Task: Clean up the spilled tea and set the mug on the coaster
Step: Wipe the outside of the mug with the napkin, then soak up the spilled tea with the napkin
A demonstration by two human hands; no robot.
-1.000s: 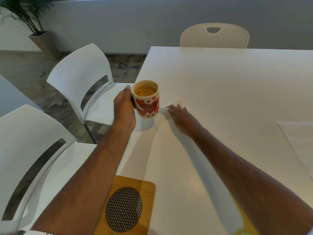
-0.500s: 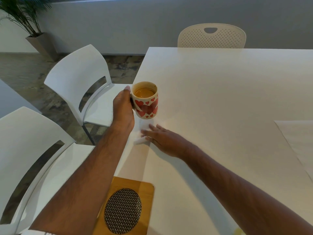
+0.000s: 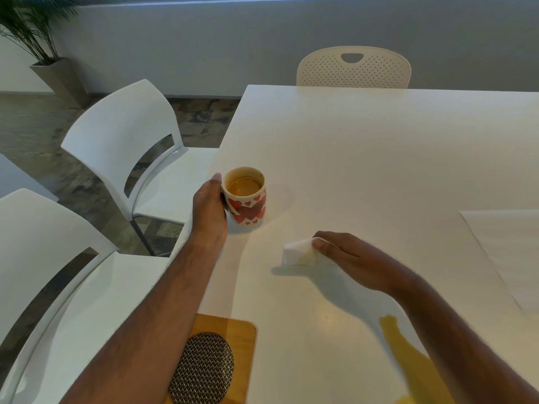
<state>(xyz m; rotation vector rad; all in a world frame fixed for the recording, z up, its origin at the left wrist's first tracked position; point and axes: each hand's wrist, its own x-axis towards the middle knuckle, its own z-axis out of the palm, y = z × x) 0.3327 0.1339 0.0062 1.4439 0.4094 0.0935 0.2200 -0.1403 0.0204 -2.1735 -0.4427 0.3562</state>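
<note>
Over on the left, two white chairs (image 3: pixel 122 147) stand close by the desk (image 3: pixel 364 158) edge. Next, the left hand (image 3: pixel 208 211) holds the mug (image 3: pixel 247 196), its fingers curled round the far side, hidden. The mug sits upright on the desk, near that left edge, with brown tea inside. Closer in, the wooden coaster (image 3: pixel 230 333) lies at the near edge, partly under the left arm. Then the right hand (image 3: pixel 353 258) pinches a white tissue (image 3: pixel 297 253) with thumb and fingers. By the right arm is a yellow tea spill (image 3: pixel 405 360). Past the hands, the desk top is wide and bare.
</note>
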